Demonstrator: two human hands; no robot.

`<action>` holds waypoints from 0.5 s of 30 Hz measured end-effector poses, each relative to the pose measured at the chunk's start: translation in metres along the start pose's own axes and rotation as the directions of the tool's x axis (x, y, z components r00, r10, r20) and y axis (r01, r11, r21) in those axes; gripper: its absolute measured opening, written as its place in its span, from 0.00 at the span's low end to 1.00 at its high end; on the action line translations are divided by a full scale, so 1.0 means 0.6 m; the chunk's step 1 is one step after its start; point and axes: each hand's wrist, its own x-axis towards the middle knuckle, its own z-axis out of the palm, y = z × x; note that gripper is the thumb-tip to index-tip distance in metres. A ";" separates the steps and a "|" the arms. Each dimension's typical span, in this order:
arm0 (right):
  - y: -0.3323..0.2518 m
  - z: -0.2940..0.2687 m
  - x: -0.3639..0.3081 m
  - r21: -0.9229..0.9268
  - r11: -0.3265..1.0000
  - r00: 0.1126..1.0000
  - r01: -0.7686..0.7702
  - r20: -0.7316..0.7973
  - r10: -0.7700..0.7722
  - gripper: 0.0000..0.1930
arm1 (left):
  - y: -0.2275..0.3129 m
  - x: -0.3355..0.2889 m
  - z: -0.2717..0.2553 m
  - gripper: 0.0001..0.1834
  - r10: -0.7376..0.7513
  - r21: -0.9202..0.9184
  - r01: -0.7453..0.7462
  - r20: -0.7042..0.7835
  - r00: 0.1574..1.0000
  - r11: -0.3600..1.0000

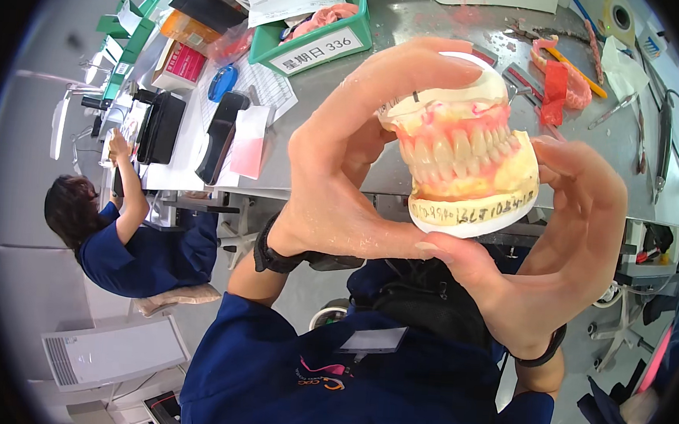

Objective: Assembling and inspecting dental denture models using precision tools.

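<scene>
Pinching a two-part dental model of cream and white plaster with pink gums and ivory teeth (460, 149), the bare left hand (331, 161) curls its fingers over the white top, its thumb along the base. The bare right hand (576, 219) closes its grip on the same model, fingers at the right side, thumb beneath; the two thumb tips meet under the base, right of the frame's centre. Behind lies a grey metal counter (398, 21). Toward the upper right sit a red strip (554, 89), a pink horseshoe-shaped piece (578, 93) and a slim yellow-orange stick (577, 69). At the upper left stands a green plastic bin (268, 50); below it rests a long black case (221, 139) beside a pink-and-white pad (247, 156). Far left, a person in navy (138, 258) sits working.
</scene>
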 end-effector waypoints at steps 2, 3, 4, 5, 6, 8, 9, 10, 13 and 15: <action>-0.001 -0.002 0.000 -0.024 1.000 1.000 0.011 -0.002 -0.011 0.45 | 0.010 0.003 -0.005 0.57 0.009 0.115 -0.016 0.059 0.998 0.993; -0.002 -0.003 0.000 0.001 1.000 1.000 0.029 -0.007 -0.029 0.43 | 0.019 0.003 -0.007 0.56 0.007 0.237 -0.034 0.114 0.993 0.971; -0.003 -0.004 0.001 0.025 0.999 0.999 0.046 -0.012 -0.046 0.42 | 0.026 0.002 -0.004 0.56 0.006 0.241 -0.034 0.115 0.993 0.970; -0.005 -0.005 0.002 0.029 0.998 0.999 0.048 -0.013 -0.048 0.42 | 0.033 -0.001 -0.001 0.54 0.010 0.277 -0.044 0.122 0.992 0.960; -0.007 -0.006 0.003 0.017 0.995 0.995 0.096 -0.012 -0.095 0.40 | 0.036 -0.002 0.000 0.52 0.016 0.310 -0.056 0.129 0.992 0.949; -0.012 -0.009 0.003 0.007 0.989 0.989 0.145 -0.010 -0.145 0.39 | 0.018 0.002 -0.003 0.49 0.123 0.262 -0.163 0.163 0.979 0.951; -0.014 -0.010 0.000 -0.037 0.988 0.989 0.147 -0.008 -0.147 0.38 | 0.006 0.001 0.000 0.46 0.229 0.208 -0.268 0.193 0.954 0.941; -0.015 -0.012 -0.002 -0.080 0.986 0.989 0.149 -0.005 -0.149 0.37 | 0.006 -0.013 0.029 0.36 0.121 0.096 -0.114 -0.078 0.990 0.989; -0.016 -0.015 -0.006 -0.089 0.985 0.989 0.146 -0.009 -0.148 0.37 | 0.001 -0.014 0.030 0.34 0.188 0.142 -0.174 -0.086 0.978 0.974; -0.011 -0.014 -0.006 -0.067 0.982 0.984 0.174 -0.012 -0.175 0.37 | 0.001 -0.016 0.029 0.33 0.196 0.180 -0.179 -0.079 0.977 0.967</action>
